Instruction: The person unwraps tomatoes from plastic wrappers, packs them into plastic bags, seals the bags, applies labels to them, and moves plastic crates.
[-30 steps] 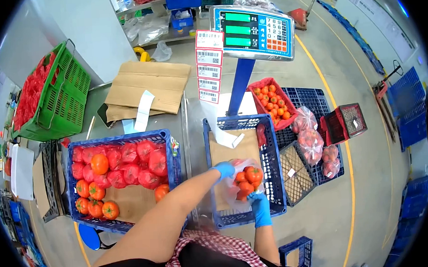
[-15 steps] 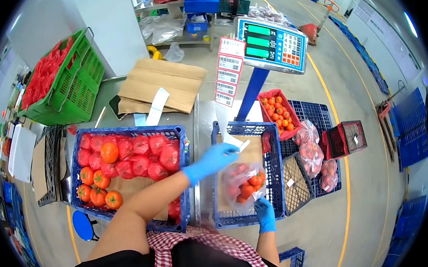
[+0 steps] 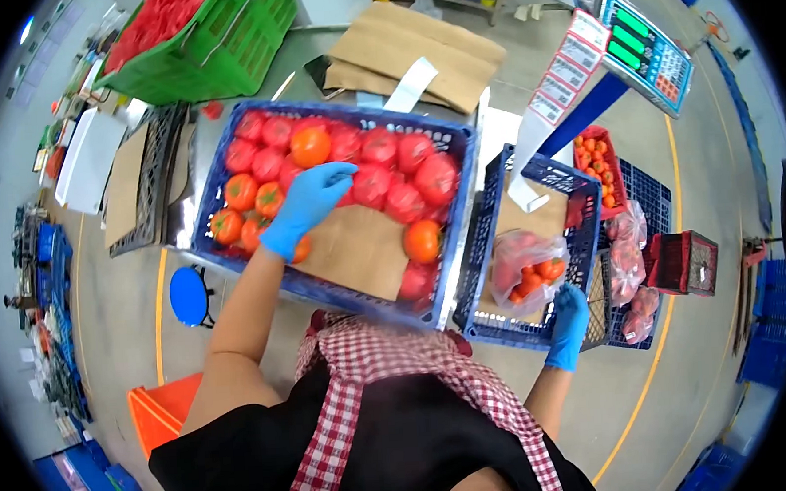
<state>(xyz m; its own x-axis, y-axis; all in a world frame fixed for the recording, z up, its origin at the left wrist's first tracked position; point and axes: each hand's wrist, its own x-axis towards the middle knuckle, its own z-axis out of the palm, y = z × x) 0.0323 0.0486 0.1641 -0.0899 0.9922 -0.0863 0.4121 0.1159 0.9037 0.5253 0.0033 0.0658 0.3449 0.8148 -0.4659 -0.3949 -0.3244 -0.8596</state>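
Observation:
My left hand, in a blue glove, hovers over the left blue crate, close to a loose tomato; its fingers are bent and whether they hold anything is unclear. That crate contains red-netted tomatoes, loose tomatoes and a cardboard liner. In the right blue crate lies a clear plastic bag with several tomatoes inside. My right hand, also gloved, is at the bag's right edge; its fingertips are partly hidden.
The scale display stands at the upper right, with a label strip hanging beside it. Folded cardboard lies behind the left crate. A green crate is at the upper left, a blue stool at the lower left.
My left hand has moved from the bag, past the label strip, to above the left crate. My right hand has stayed beside the bag. The view has turned toward the left.

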